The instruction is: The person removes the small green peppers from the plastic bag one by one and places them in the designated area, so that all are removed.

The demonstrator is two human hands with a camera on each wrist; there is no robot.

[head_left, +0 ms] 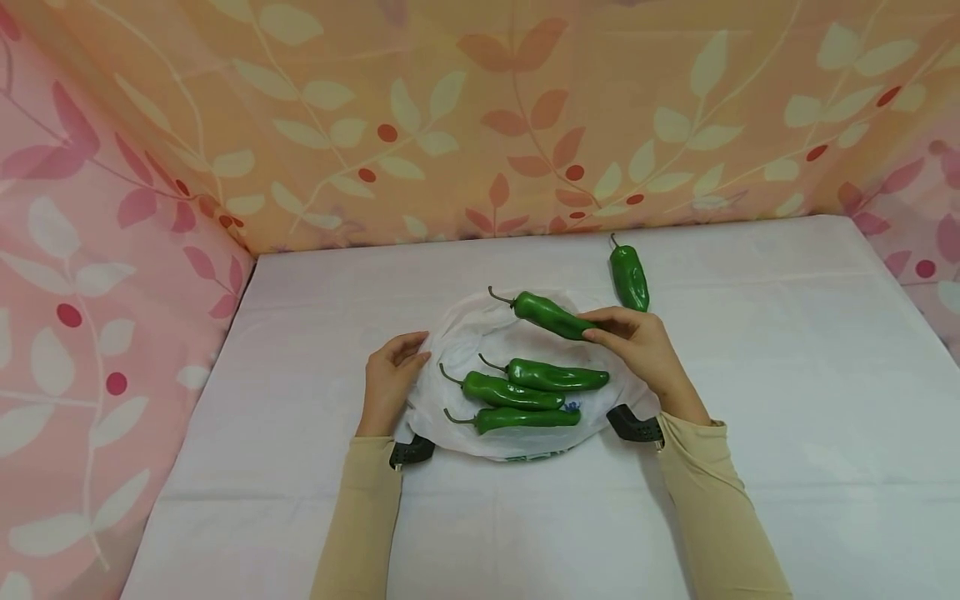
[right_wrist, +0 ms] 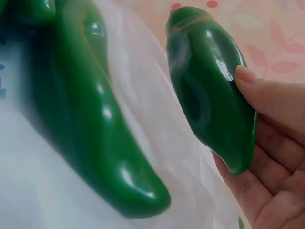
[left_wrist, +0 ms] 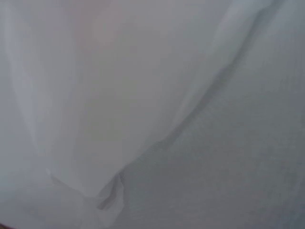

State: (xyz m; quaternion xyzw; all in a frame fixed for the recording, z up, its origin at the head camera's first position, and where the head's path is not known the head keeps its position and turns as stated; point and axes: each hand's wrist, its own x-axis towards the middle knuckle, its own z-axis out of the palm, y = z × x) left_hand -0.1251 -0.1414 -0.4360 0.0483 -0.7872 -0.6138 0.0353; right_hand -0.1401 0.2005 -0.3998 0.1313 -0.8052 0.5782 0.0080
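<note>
My right hand (head_left: pixel 637 346) pinches the tip end of a long green chili pepper (head_left: pixel 547 314), holding it over the far side of a white plastic bag (head_left: pixel 457 342). Its stem points left. Three more green peppers (head_left: pixel 558 375) lie side by side on the bag, stems to the left. At the bag's left edge, my left hand (head_left: pixel 392 379) grips the thin plastic between thumb and fingers. In the right wrist view, thumb and fingers hold the pepper (right_wrist: pixel 209 90) beside a lying pepper (right_wrist: pixel 105 114). Only pale plastic (left_wrist: pixel 109 95) and white cloth fill the left wrist view.
Another green pepper (head_left: pixel 628 275) lies on the white-covered table (head_left: pixel 787 350), beyond my right hand and near the back edge. Leaf-patterned curtains (head_left: pixel 420 158) stand behind the table and at both sides. Dark wrist devices (head_left: pixel 636 423) sit by the sleeves.
</note>
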